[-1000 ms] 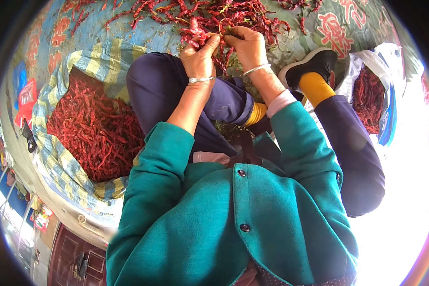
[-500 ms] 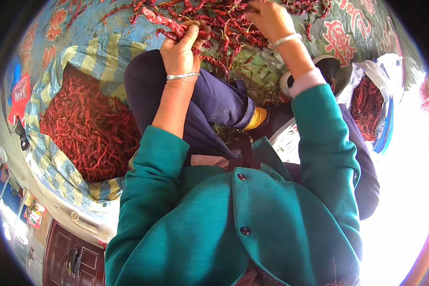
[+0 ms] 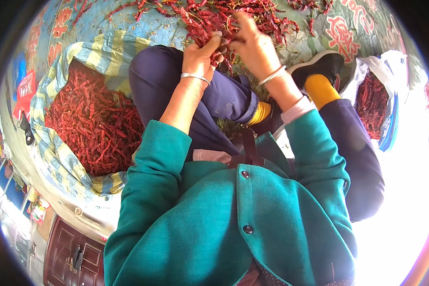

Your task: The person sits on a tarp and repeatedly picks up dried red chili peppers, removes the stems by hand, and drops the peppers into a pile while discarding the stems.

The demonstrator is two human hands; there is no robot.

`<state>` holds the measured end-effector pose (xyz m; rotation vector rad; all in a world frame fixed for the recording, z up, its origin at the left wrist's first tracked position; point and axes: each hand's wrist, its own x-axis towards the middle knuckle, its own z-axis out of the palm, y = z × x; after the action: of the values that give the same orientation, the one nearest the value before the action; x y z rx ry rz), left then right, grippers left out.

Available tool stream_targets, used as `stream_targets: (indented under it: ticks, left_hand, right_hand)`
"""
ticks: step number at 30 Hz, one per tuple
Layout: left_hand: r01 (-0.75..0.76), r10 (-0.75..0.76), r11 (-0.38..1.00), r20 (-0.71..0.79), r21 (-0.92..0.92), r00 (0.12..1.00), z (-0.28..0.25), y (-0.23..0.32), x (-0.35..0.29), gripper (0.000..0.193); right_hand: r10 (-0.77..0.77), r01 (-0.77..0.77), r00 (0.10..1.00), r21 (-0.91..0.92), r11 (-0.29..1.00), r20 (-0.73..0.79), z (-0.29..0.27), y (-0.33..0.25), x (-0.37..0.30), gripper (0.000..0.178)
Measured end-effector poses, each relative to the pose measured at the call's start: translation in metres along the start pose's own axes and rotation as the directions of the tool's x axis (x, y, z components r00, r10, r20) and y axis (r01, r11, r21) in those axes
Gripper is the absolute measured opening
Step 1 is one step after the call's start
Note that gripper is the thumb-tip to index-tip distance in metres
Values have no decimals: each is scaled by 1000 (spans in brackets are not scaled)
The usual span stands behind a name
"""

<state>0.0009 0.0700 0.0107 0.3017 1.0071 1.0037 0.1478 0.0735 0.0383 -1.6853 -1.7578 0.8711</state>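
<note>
Dried red chili peppers (image 3: 202,29) stick out past the thumb of my left hand (image 3: 199,61), which is closed around them. Close by on the right is my right hand (image 3: 262,51), its fingers at the same bunch and smeared by motion, so their grip is unclear. Beyond both hands, a loose pile of dried chilies (image 3: 279,26) with stems lies spread on a printed sheet. To my left stands a wide checked woven sack (image 3: 102,55), rolled down at the rim and full of chilies (image 3: 97,119).
A white and blue bag (image 3: 393,90) of darker dried chilies stands at the right. My bent legs and black shoe (image 3: 321,66) lie between it and the sack. At the far left are a red bag (image 3: 25,93) and a brown door (image 3: 71,252).
My right hand has come down and toward the left hand. My left hand has moved slightly right and nearer. My right foot, with its yellow sock, shows more now.
</note>
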Motion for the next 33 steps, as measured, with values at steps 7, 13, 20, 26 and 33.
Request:
stream_targets:
  ticks: [7,13,20,26,33]
  left_hand:
    - [-288,305,935,-55,206,951,13,-14,-8,11]
    - [-480,470,877,-253,24,846,5,26,0,7]
    - [-317,310,933,-64,-171,949,-10,18,11,13]
    - [-226,227,974,-125,23,966,-2,20,6,13]
    - [-103,96,993,-122,-59,988,-4,24,0,37]
  right_hand:
    - [169,-180,984,325,928,63,16,11,-20,63]
    - [377,-290,926,620,729,-9,-1,67,-7,21]
    - [-481,475,868,-492,729,124,11,11,42,19]
    - [-213,447,886,-633,632,412,6,12,50,16]
    - [-538,532,836,-401,746,107,-21,64,31,23]
